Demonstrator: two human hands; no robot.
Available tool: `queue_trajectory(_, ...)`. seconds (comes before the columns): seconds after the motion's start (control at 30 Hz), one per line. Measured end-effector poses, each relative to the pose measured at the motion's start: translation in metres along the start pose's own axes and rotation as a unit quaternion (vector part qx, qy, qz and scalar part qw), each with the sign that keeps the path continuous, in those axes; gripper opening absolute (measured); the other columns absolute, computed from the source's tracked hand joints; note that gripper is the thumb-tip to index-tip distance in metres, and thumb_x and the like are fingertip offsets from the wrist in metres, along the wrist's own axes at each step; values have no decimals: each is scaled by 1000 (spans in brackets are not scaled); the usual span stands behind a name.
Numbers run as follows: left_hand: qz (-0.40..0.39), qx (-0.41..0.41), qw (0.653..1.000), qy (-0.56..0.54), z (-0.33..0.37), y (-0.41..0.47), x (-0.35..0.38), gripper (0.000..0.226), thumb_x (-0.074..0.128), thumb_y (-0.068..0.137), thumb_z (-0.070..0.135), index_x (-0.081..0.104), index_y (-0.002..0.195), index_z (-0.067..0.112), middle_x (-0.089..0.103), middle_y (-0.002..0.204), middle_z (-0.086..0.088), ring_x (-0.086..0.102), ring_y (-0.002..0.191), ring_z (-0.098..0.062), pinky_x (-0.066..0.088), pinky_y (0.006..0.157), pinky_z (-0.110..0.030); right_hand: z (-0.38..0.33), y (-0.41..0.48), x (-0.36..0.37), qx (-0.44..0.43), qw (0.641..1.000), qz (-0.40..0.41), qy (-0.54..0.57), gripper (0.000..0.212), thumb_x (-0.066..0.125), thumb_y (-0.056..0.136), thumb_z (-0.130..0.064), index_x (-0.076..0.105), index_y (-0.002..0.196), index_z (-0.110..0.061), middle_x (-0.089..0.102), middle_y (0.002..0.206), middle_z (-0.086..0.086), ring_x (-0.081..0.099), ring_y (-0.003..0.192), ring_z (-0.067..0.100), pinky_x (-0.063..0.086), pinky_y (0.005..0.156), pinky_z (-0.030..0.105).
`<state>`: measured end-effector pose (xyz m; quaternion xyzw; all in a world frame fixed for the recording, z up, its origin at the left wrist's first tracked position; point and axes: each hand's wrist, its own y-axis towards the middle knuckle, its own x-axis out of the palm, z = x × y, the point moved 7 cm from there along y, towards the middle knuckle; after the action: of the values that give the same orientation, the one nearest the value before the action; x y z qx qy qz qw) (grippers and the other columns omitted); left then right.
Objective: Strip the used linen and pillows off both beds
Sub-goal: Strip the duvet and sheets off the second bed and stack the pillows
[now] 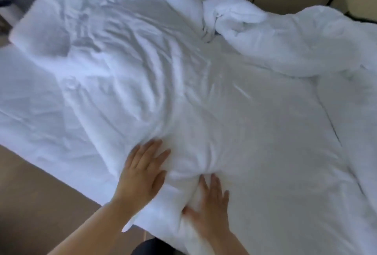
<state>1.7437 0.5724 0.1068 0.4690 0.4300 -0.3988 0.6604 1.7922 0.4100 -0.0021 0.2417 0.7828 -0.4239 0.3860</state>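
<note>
The left hand [142,169] and right hand [210,199] press flat on the rumpled linen [159,95] at the near edge of the bed [285,173]. Each grip is wide, fingers straight, holding nothing.

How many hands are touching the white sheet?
2. The left hand lies flat on the bunched sheet near the front edge; the right hand presses it just beside, nearer the camera.

White linen, rumpled and half gathered
We see the sheet [126,83] creased in long folds that run from the upper left down to a bunched ridge at lower centre. The duvet [295,40] lies heaped and twisted at the upper right.
</note>
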Motion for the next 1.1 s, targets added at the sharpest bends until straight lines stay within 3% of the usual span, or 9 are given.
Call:
queue_trajectory(0.13, 43, -348, 932, -96, -117, -27, -53, 60, 48, 90, 45, 35, 139, 11, 34, 145, -17, 29, 133, -31, 10, 115, -37, -8, 9, -5, 74, 995, -65, -6, 109, 31, 57, -80, -15, 144, -32, -13, 156, 1, -5, 145, 17, 11, 115, 49)
queue_trajectory(0.23, -4, -580, 735, -351, -156, -37, -32, 73, 57, 89, 32, 16, 147, 15, 31, 150, -6, 32, 136, -24, 25, 110, -38, -12, 12, -11, 85, 992, -90, -9, 117, 15, 41, -81, -16, 144, -34, -14, 156, -2, -4, 145, 15, 17, 114, 47)
queue_trajectory(0.4, 72, -568, 510, -642, -149, -8, 7, 44, 56, 89, 18, 47, 131, 8, 59, 124, -11, 60, 100, -22, 49, 85, -31, -13, 17, -12, 72, 993, -89, 1, 97, 52, 76, -61, -10, 146, -33, -3, 157, 3, 7, 145, 20, 23, 113, 43)
queue_trajectory(0.5, 153, -605, 550, -555, -146, -10, -5, 38, 62, 84, 5, 53, 121, 5, 63, 107, -11, 59, 88, -25, 49, 73, -31, -22, 17, -43, 12, 994, 105, 23, 89, 42, 59, -59, 30, 133, -12, 51, 129, 26, 54, 116, 39, 45, 92, 47)
queue_trajectory(0.6, 190, -566, 619, -510, -143, 3, -32, 14, 60, 83, 0, 60, 90, 13, 60, 81, -1, 56, 74, -19, 49, 55, -15, -71, -3, -101, -139, 908, 379, 110, 50, 39, 85, -53, 43, 112, -11, 58, 113, 23, 53, 109, 37, 30, 103, 31)
queue_trajectory(0.7, 168, -487, 664, -541, -129, 34, -50, 14, 65, 80, 5, 60, 82, 17, 63, 77, 1, 59, 69, -15, 49, 52, -12, -158, 2, -118, -284, 882, 375, 26, 75, 52, 70, -66, 42, 124, -14, 47, 130, 14, 35, 124, 32, 20, 107, 46)
queue_trajectory(0.8, 73, -409, 698, -583, -108, 61, -55, 15, 56, 89, 10, 65, 94, 20, 69, 82, 5, 65, 75, -7, 51, 67, -14, -190, 47, -117, -246, 907, 324, -110, 92, 82, 36, -44, 45, 114, -15, 67, 111, 15, 60, 107, 32, 47, 84, 57)
queue_trajectory(0.97, 12, -519, 734, -438, -130, 19, -36, 25, 49, 94, 22, 60, 117, 21, 60, 121, 4, 55, 107, -6, 35, 90, -21, -160, 69, -151, -290, 864, 405, -71, 33, 50, 56, -7, 67, 84, -11, 68, 64, 1, 66, 56, 22, 51, 58, 26)
queue_trajectory(1.1, -113, -616, 642, -442, -122, -32, 21, 82, 62, 83, 43, 20, 146, 10, 29, 150, -10, 33, 135, -26, 30, 106, -33, -158, 66, -156, -303, 872, 379, -65, 54, 83, 30, 6, 72, 82, -6, 68, 64, 2, 66, 56, 22, 53, 52, 24)
